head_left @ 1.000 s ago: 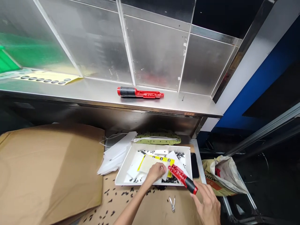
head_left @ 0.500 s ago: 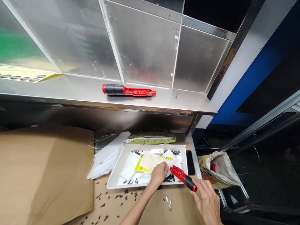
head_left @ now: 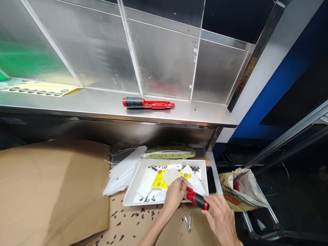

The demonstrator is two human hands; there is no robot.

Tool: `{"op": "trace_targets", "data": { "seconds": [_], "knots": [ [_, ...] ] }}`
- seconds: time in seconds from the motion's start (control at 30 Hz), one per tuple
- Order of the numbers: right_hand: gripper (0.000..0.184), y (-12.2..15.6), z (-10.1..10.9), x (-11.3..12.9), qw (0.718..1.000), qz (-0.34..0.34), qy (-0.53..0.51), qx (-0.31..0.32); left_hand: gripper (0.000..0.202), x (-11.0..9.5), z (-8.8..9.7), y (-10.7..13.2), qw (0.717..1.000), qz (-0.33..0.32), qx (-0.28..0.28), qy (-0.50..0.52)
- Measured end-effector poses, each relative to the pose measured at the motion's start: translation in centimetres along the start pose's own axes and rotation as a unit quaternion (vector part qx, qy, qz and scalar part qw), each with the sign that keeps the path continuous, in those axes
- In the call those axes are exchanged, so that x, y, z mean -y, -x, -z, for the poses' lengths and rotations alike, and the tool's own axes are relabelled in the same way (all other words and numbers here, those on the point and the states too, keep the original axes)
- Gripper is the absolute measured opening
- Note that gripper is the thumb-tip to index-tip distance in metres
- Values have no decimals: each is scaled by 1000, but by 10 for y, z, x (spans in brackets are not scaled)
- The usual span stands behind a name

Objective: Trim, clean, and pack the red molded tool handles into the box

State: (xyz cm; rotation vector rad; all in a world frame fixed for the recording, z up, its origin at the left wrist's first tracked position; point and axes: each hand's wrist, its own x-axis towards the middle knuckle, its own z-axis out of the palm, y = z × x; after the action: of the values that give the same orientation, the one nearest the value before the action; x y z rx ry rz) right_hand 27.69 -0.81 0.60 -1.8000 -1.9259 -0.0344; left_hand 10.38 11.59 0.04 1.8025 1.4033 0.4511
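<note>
Head view: a red-and-black part [head_left: 197, 198] spanned the gap between two bare hands, tilted above the near right edge of a white tray [head_left: 132, 186]. The right hand [head_left: 219, 213] grasped its black end between thumb and fingers; the left hand [head_left: 176, 193] had its fingertips bunched at the red end, and whether they pinched anything could not be told, that end being partly covered. Good handling here probably called for a firm right hold, the part kept steady and angled so that its red section faced the eye, with light, precise contact from the left fingertips. Lifting the work clear of the tray wall would likely have given freer movement. Loose sheets, among them a yellow printed sheet [head_left: 159, 180], and black bits [head_left: 196, 169] cluttered the tray, where anything small that dropped might easily have been lost. A small metal tool [head_left: 188, 223] lay between the forearms, within easy brushing reach. Beyond, a green pouch [head_left: 169, 152] bordered the tray's far side, and a similar red-and-black piece [head_left: 148, 103] rested on the metal shelf [head_left: 97, 102], well apart from the hands.
</note>
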Motion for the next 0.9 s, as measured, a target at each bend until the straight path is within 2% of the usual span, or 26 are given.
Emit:
{"op": "trace_targets", "data": {
  "seconds": [0.23, 0.43, 0.57, 0.63, 0.73, 0.8, 0.9],
  "knots": [
    [23, -6, -1, 6, 998, -25, -12, -47, 16, -17, 0, 24, 997, -58, -25, 48],
    [34, -10, 1, 13, 992, -47, -67, -97, 16, -43, 6, 46, 988, -88, -44, 117],
    [26, -15, 7, 17, 984, -57, -103, -130, 17, -60, 8, 70, 976, -90, -42, 192],
    [27, -17, 11, 19, 979, -67, -126, -143, 17, -59, 6, 83, 963, -82, -44, 254],
    [31, -16, 19, 25, 972, -80, -158, -155, 27, -40, 8, 90, 917, -10, -105, 385],
    [32, -15, 23, 31, 970, -85, -171, -153, 34, -23, 13, 87, 858, 76, -143, 487],
    [29, -15, 27, 47, 972, -82, -177, -129, 36, -13, 21, 79, 753, 165, -87, 631]
  ]
}}
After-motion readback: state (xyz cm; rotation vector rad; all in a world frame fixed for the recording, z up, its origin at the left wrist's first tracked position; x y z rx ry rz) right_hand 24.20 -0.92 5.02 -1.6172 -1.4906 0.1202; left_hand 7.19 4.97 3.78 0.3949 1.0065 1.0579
